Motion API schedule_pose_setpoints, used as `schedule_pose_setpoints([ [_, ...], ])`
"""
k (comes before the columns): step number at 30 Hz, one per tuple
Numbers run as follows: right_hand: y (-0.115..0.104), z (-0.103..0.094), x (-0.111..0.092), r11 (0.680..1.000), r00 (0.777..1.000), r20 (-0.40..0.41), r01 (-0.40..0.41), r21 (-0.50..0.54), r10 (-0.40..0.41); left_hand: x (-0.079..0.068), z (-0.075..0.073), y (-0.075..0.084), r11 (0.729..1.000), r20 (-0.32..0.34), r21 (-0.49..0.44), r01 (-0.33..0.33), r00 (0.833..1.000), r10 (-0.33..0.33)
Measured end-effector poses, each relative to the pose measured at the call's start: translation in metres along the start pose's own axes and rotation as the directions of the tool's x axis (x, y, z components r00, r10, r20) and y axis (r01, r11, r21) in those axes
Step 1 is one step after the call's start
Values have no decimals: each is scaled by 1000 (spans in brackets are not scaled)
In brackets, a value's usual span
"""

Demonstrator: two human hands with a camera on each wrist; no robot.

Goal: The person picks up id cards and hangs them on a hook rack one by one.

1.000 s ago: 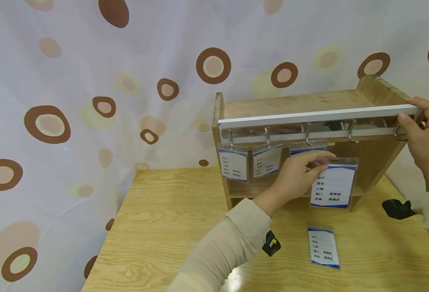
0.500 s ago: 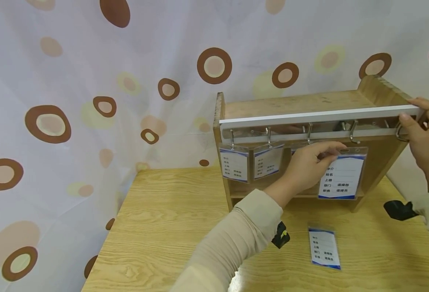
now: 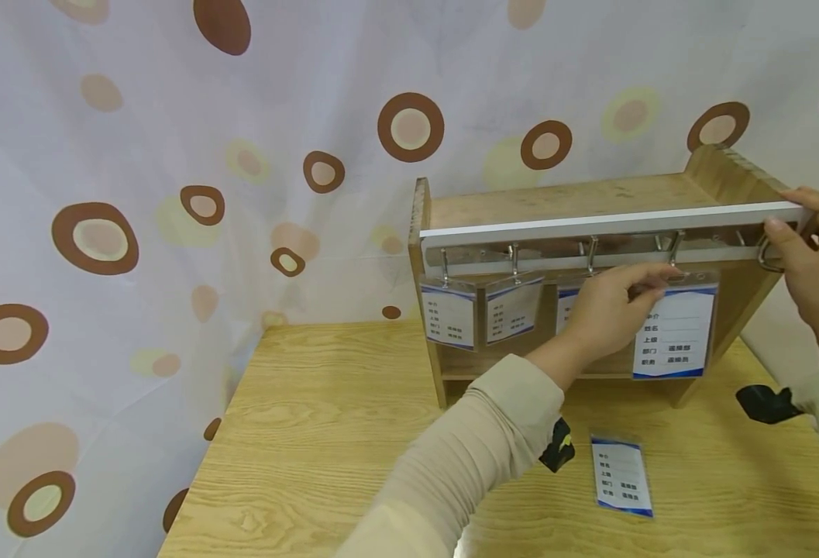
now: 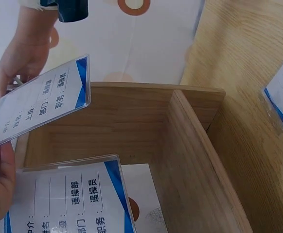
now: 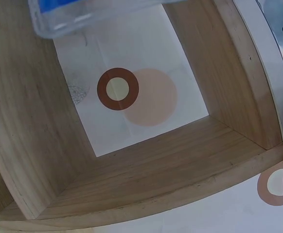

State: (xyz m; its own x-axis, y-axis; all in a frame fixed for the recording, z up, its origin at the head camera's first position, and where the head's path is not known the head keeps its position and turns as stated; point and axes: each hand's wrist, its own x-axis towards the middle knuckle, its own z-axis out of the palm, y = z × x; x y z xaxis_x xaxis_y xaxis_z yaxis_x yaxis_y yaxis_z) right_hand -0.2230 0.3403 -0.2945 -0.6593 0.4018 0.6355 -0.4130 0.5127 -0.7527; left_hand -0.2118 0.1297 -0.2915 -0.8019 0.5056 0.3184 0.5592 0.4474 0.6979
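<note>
My left hand (image 3: 614, 306) pinches a clear badge holder (image 3: 681, 333) with a white and blue card by its top edge. The badge's top is right at the fourth hook (image 3: 676, 248) of a metal hook rail (image 3: 555, 226). My right hand (image 3: 817, 271) grips the rail's right end, thumb on the front and fingers over the top, beside the last hook (image 3: 768, 254). Badges hang from the first three hooks: the left one (image 3: 449, 314), the second one (image 3: 514, 310) and the third one (image 4: 68, 199), which my left hand partly hides in the head view.
The rail runs along the front top of a wooden shelf unit (image 3: 562, 203) standing on a wood-grain table (image 3: 339, 403). Another badge (image 3: 621, 477) lies on the table in front of it. Behind hangs a spotted curtain (image 3: 256, 101).
My left hand has carried the badge right and upward, from near the third hook to the fourth. The right hand keeps its grip on the rail's end.
</note>
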Motion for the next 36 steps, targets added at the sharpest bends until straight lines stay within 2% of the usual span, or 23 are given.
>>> schedule_pose_setpoints([
  [9, -3, 0, -2, 999, 999, 24, -40, -13, 40, 6, 8, 5, 997, -21, -12, 74, 997, -75],
  [21, 1, -2, 1, 999, 999, 26, 22, -30, -21, 12, 15, 9, 990, -85, 25, 137, 987, -135],
  [29, 1, -1, 0, 1000, 999, 25, 21, -17, -20, 13, 14, 10, 988, -110, 97, 123, 988, -112],
  [36, 2, -1, 2, 998, 999, 35, 33, 56, -35, 12, 14, 11, 983, -117, 147, 111, 989, -95],
])
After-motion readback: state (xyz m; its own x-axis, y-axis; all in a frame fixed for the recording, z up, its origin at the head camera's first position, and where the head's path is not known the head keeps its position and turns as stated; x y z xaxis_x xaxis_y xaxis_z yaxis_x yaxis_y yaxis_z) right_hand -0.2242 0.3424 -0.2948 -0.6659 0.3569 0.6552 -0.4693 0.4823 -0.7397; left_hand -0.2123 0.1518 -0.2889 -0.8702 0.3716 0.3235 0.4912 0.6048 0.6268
